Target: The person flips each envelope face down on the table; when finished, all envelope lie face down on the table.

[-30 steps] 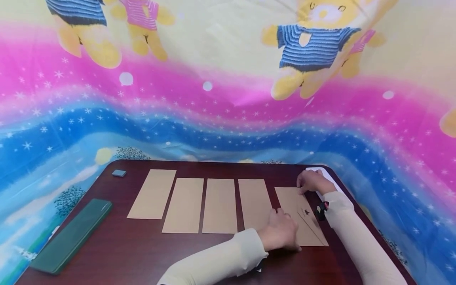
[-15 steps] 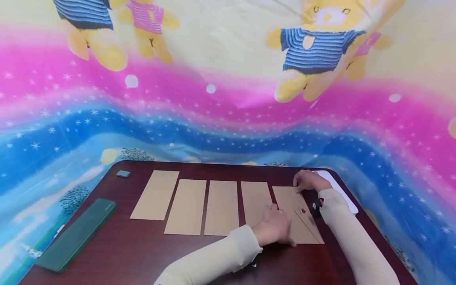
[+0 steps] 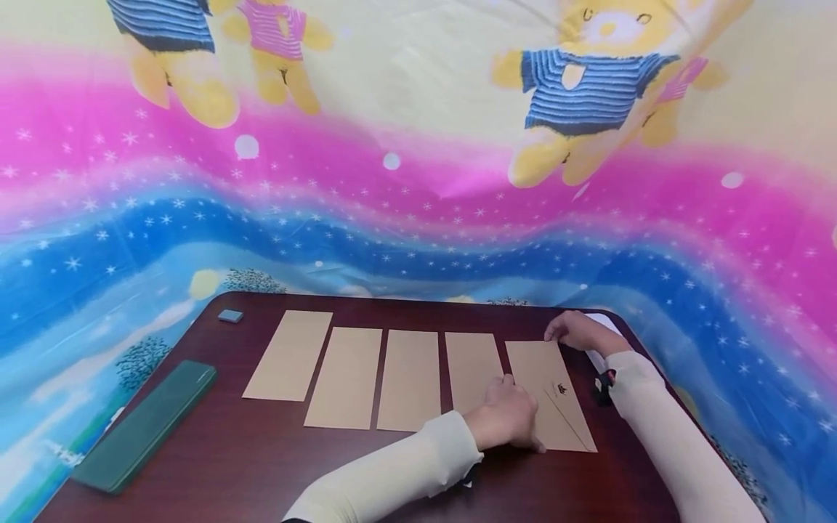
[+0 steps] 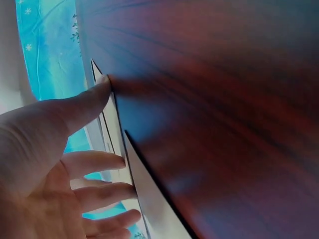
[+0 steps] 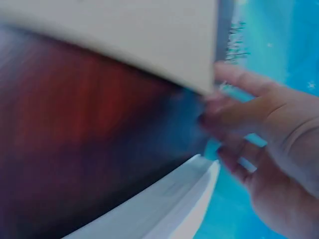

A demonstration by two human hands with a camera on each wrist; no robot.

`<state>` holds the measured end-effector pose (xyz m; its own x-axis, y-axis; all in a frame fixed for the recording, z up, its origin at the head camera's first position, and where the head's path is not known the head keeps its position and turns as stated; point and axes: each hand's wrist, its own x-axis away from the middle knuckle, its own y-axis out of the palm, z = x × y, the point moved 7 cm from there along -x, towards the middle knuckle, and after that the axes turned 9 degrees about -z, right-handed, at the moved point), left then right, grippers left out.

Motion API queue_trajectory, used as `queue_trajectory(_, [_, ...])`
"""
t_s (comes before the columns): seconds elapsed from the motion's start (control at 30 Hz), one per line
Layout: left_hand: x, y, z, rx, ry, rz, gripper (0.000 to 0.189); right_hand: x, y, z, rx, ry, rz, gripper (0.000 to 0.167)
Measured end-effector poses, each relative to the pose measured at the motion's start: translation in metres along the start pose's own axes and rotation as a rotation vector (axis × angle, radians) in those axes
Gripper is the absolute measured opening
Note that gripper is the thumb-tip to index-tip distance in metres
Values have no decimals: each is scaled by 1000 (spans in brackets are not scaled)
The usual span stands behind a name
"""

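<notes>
A kraft paper envelope (image 3: 532,370) lies at the right end of a row, with a slanted flap line and a small black print. My left hand (image 3: 506,415) rests over its left side in the head view, the thumb at its near edge. In the left wrist view, the left hand (image 4: 45,164) has its thumb and fingers extended along the paper edges. My right hand (image 3: 578,332) touches the envelope's far right corner. Blurred in the right wrist view, the right hand (image 5: 269,119) has its fingertips at that corner, fairly straight.
Several more kraft envelopes (image 3: 408,378) lie side by side to the left. A dark green long case (image 3: 147,425) is on the table's left, with a small blue-grey block (image 3: 230,316) behind it. Under the right forearm lies a white flat object (image 5: 164,199). A patterned cloth (image 3: 418,181) hangs behind.
My right hand has shifted slightly right at the far corner, and the rightmost envelope has turned a little with it. The left hand stays almost in place. The head view has swung slightly.
</notes>
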<state>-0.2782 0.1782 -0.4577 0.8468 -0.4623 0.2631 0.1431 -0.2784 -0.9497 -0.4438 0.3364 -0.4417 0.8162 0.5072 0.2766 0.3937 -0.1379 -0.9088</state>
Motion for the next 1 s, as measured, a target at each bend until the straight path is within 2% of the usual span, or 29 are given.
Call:
queue_trajectory(0.23, [0, 0, -1, 2, 24, 16, 57, 16, 2, 1, 65, -88, 93, 31])
queue_trajectory(0.4, [0, 1, 0, 10, 36, 7, 63, 23, -9, -5, 120, -169, 185, 27])
queue_trajectory(0.53, [1, 2, 0, 17, 48, 14, 73, 26, -20, -12, 89, -208, 229, 26])
queue_trajectory(0.67, [3, 0, -2, 27, 56, 44, 91, 24, -29, -17, -12, -197, 240, 25])
queue_trajectory(0.8, [4, -4, -2, 18, 76, 78, 93, 16, -31, -23, -156, -181, 223, 23])
queue_trajectory(0.9, [5, -5, -1, 28, 86, 74, 92, 10, -29, -26, -277, -177, 215, 23])
queue_trajectory(1.0, [6, -4, -1, 49, 88, 59, 102, 6, -25, -29, -376, -184, 206, 29])
